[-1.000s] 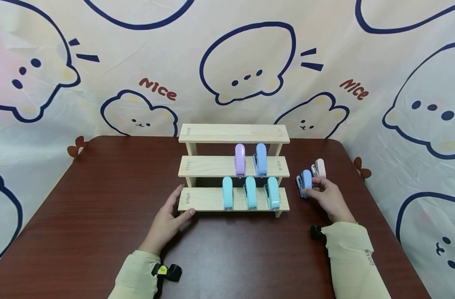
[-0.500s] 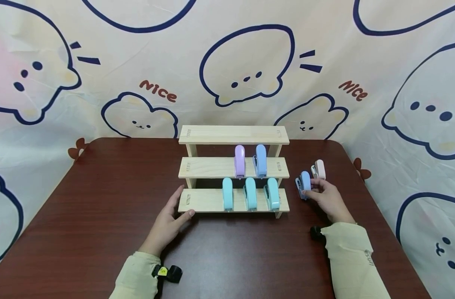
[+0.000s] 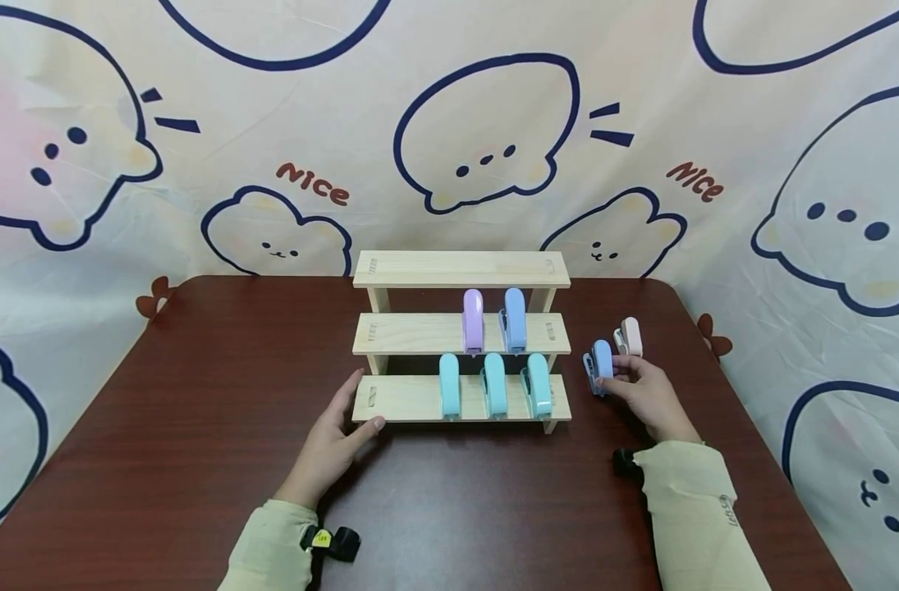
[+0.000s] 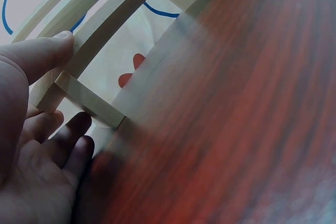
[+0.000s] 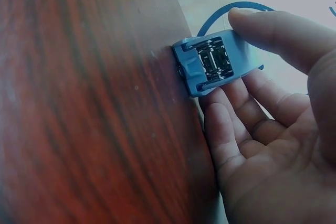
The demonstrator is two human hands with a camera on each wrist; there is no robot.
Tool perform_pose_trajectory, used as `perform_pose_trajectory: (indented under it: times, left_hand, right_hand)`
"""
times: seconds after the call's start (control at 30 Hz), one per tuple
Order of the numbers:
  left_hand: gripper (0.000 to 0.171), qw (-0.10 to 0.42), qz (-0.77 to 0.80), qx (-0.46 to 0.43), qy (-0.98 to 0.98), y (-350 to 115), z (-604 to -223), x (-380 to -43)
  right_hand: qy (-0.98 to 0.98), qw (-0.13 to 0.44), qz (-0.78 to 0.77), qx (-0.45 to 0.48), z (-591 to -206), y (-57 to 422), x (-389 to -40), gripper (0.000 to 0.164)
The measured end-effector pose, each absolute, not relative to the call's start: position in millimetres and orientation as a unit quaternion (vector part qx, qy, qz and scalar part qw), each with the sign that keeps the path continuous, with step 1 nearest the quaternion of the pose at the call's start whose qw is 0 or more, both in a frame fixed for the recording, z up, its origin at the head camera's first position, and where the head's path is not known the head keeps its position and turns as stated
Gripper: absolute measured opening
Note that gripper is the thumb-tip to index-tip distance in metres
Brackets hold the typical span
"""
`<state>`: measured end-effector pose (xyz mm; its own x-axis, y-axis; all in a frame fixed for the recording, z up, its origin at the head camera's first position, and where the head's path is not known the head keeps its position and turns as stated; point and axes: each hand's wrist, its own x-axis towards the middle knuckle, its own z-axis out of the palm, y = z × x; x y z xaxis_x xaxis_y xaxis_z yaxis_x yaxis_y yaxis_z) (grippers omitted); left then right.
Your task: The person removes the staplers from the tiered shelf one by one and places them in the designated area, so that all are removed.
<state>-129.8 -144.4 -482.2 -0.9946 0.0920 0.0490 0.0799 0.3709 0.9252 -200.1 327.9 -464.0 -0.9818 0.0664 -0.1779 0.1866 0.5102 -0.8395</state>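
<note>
A three-tier wooden display rack [image 3: 405, 398] stands on the table. My left hand [image 3: 327, 447] grips the left end of its lowest tier, thumb on the front edge, other fingers around the end. My right hand [image 3: 652, 394] pinches a small blue stapler [image 3: 602, 361] at the table right of the rack; the right wrist view shows its spring mechanism between thumb and fingers. Just behind it is a white stapler [image 3: 630, 336]. Several turquoise staplers [image 3: 495, 384] stand on the lowest tier. On the middle tier are a purple stapler [image 3: 474, 322] and another blue stapler [image 3: 514, 320].
The dark brown table [image 3: 449, 509] extends around the rack. A patterned cloth [image 3: 486, 107] with cartoon outlines hangs behind and along the sides. The rack's top tier [image 3: 460, 267] is nearest the cloth at the back.
</note>
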Motion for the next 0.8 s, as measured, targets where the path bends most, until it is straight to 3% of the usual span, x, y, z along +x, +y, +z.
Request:
perform_pose_trajectory:
  times: [0.23, 0.5, 0.8]
  left_hand:
    - [0.084, 0.008, 0.557, 0.047, 0.829, -144, -481, -130]
    - [0.085, 0.006, 0.563, 0.05, 0.825, -144, -483, -131]
    - [0.084, 0.005, 0.563, 0.051, 0.825, -144, -484, -130]
  right_hand:
    - [0.856, 0.047, -0.508, 0.081, -462, 328, -199, 0.061]
    - [0.824, -0.038, -0.555, 0.113, -445, 327, -192, 0.056]
    - [0.809, -0.093, -0.569, 0.112, -418, 317, -183, 0.053]
